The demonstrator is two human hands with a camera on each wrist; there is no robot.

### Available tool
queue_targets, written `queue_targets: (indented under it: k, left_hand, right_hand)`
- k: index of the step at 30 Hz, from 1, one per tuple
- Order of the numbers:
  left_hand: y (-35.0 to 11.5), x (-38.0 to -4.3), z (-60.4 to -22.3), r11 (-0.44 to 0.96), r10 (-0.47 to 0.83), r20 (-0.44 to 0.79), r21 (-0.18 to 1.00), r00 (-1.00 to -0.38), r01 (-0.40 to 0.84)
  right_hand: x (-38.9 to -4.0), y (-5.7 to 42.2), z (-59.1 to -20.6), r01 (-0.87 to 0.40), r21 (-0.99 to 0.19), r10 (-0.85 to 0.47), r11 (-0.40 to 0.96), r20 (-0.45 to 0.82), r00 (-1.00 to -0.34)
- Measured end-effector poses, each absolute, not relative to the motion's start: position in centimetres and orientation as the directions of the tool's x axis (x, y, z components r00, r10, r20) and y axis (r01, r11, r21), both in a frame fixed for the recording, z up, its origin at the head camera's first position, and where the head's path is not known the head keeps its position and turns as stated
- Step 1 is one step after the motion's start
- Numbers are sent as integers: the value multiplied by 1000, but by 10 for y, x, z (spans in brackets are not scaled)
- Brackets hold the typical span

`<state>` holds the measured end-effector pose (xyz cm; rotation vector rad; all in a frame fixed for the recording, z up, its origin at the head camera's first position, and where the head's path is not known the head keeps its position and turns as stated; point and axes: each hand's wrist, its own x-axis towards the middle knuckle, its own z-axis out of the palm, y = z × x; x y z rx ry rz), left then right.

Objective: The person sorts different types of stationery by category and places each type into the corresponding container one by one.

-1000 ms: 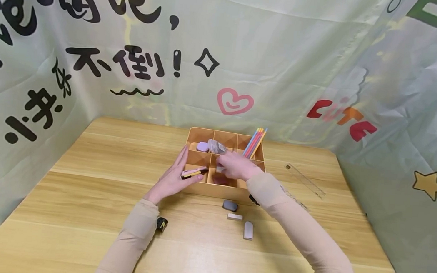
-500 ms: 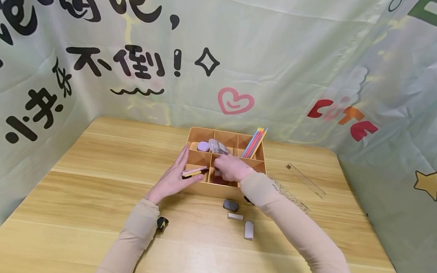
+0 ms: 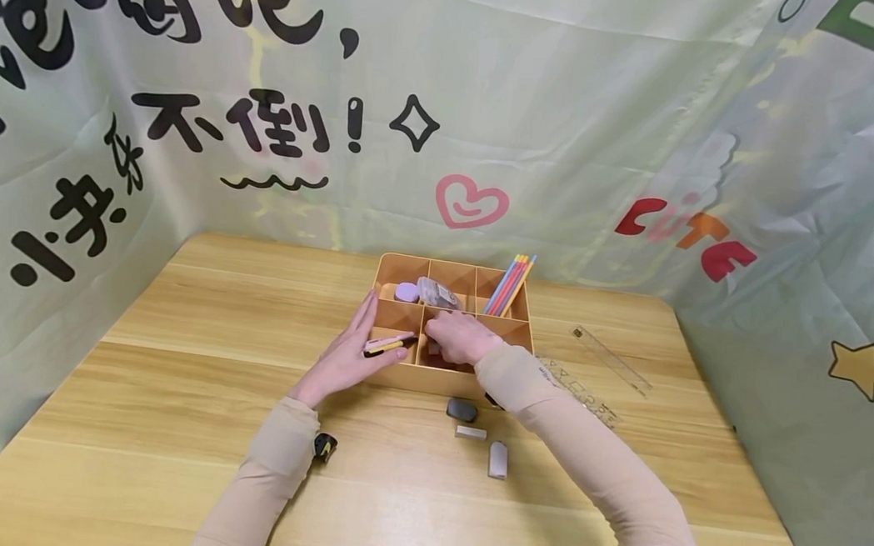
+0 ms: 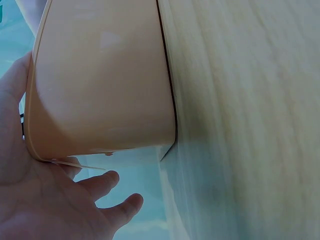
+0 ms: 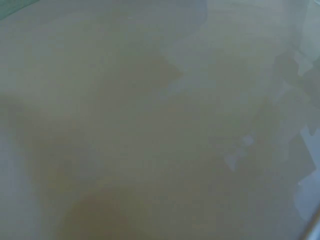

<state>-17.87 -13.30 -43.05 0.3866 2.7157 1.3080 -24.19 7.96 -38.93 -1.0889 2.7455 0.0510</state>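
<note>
At the center of the head view, an orange-tan desk organizer (image 3: 421, 380) with compartments in two rows sits on a wood-grain table (image 3: 139, 355). The left hand (image 3: 341, 361) rests against the organizer's left side, its fingers long and nearly straight and its thumb reaching over the front-left corner; in the left wrist view the lower fingers are spread loosely beyond the box's edge. Near that thumb, pens (image 3: 385, 348), one with a yellow and black barrel, lie in the front-left compartment. The right hand (image 3: 463, 337) reaches into the front-middle compartment with its fingers bent downward; their tips are hidden, so whether they grasp anything cannot be told. In the upper row, a round lilac object (image 3: 406, 293) sits in the left compartment, a clear packet (image 3: 436, 294) slants beside it near the divider, and a bundle of colored pencils (image 3: 510, 286) leans in the right compartment. Below the organizer in the frame lie a dark gray eraser (image 3: 462, 409), a small white block (image 3: 471, 433) and a pale rounded block (image 3: 498, 460), all apart from one another. Right of center, a transparent ruler (image 3: 612, 363) lies at a slant, with a clear stencil ruler (image 3: 578, 392) partly covered by the right sleeve (image 3: 584, 453). The right wrist view shows only a blurred surface.
</note>
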Motion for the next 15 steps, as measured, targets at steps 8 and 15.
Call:
queue_targets:
  k: [8, 15]
  left_hand:
    - [-133, -179, -430, 609, 269, 15, 772, -963, 183]
    - [-133, -179, -430, 606, 273, 23, 772, -962, 190]
  right_hand:
    - [-240, 85, -386, -688, -105, -695, 718, -156, -702]
    - [-225, 100, -369, -704, -190, -724, 684, -61, -687]
